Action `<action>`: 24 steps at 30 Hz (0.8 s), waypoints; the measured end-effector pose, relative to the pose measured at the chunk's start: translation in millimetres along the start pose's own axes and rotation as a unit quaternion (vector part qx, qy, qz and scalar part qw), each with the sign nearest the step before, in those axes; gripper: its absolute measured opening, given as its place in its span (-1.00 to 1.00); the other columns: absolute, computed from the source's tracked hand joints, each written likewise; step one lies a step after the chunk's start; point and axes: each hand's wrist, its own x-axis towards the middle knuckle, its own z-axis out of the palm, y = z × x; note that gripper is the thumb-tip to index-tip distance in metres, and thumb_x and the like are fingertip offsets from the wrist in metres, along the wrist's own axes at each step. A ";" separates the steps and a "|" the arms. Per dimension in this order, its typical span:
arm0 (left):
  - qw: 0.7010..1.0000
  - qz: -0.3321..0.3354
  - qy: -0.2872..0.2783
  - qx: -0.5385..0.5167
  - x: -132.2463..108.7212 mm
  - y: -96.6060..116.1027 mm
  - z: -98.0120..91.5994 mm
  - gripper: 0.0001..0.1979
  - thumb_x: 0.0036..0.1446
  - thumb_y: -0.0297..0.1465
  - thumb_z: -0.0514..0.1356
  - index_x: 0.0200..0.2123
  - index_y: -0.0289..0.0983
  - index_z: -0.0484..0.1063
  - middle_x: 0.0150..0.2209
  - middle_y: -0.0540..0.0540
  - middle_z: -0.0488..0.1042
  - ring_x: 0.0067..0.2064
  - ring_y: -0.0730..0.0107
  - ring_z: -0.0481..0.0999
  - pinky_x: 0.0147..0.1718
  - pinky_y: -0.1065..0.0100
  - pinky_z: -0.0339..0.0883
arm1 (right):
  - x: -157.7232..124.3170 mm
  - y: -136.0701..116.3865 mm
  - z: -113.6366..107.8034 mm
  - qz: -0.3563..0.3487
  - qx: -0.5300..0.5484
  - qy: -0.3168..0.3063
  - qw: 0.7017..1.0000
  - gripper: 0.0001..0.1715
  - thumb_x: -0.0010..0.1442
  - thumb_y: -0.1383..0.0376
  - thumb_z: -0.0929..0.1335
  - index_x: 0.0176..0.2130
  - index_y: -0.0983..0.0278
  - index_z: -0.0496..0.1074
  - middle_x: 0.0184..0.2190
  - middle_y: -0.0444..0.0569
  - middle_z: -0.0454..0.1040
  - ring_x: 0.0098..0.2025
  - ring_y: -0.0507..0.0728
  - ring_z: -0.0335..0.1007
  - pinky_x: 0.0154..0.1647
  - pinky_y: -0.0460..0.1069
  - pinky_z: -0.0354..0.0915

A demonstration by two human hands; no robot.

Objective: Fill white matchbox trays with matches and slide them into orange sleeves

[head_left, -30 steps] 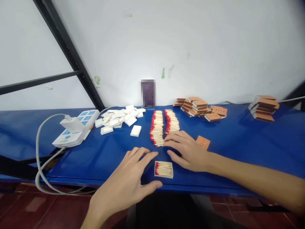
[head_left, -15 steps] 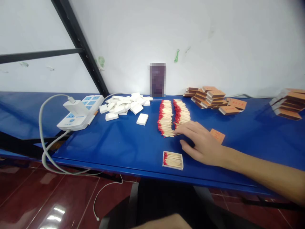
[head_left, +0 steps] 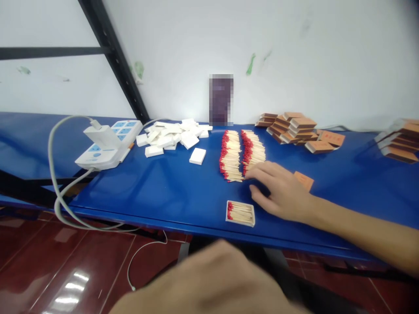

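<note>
My right hand [head_left: 281,192] rests on the blue table [head_left: 163,192], fingers spread, its fingertips touching the near end of two rows of red-tipped matches [head_left: 240,152]. A small open tray filled with matches [head_left: 240,213] lies just in front of that hand near the table's edge. An orange matchbox sleeve [head_left: 304,179] lies flat behind the hand. My left hand [head_left: 209,288] is a blurred shape low in the view, below the table edge; its fingers do not show.
A heap of white inner trays [head_left: 173,137] lies at the back left, one apart [head_left: 198,155]. A white power strip with a grey cable [head_left: 104,144] sits further left. Stacks of orange matchboxes [head_left: 294,128] stand at the back right, more at the far right [head_left: 397,141]. A black frame leans on the wall.
My left hand left the table beside the filled tray, dropped out of sight, and now shows blurred below the edge. The right hand stays at the matches. The view shifted.
</note>
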 end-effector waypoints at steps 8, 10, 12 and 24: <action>0.981 -0.064 -0.008 0.182 66.0 -55.2 13.7 -0.67 0.43 -0.42 -0.03 0.14 -0.19 0.42 0.02 -0.15 0.43 0.04 0.14 0.38 0.06 0.02 0.34 | -1.1 2.6 -1.1 -0.016 -0.107 -0.004 0.994 -0.79 0.31 0.36 0.24 -0.20 0.32 0.47 -0.34 0.04 0.51 -0.32 0.19 0.44 -0.26 0.07 0.28; 0.983 -0.083 -0.035 0.160 68.1 -60.2 21.8 -0.62 0.44 -0.43 -0.05 0.23 -0.09 0.34 0.08 -0.13 0.38 0.09 0.18 0.35 0.10 0.06 0.34 | -1.0 5.8 1.0 -0.002 -0.111 -0.012 0.994 -0.79 0.32 0.36 0.25 -0.24 0.31 0.47 -0.36 0.03 0.51 -0.32 0.18 0.44 -0.26 0.06 0.28; 0.983 -0.090 -0.050 0.152 67.3 -60.7 28.3 -0.58 0.44 -0.42 -0.04 0.29 -0.02 0.27 0.16 -0.13 0.30 0.18 0.15 0.30 0.14 0.06 0.34 | -0.3 8.3 2.6 0.012 -0.113 -0.023 0.993 -0.80 0.32 0.35 0.26 -0.29 0.30 0.46 -0.36 0.02 0.50 -0.33 0.16 0.43 -0.27 0.05 0.28; 0.972 -0.120 -0.059 0.192 68.1 -65.7 32.7 -0.59 0.44 -0.36 -0.03 0.29 0.00 0.29 0.29 -0.12 0.17 0.30 0.01 0.14 0.23 -0.14 0.25 | 1.3 11.4 4.7 -0.008 -0.101 -0.022 0.995 -0.80 0.30 0.38 0.29 -0.33 0.32 0.48 -0.33 0.01 0.48 -0.26 0.15 0.41 -0.24 0.04 0.24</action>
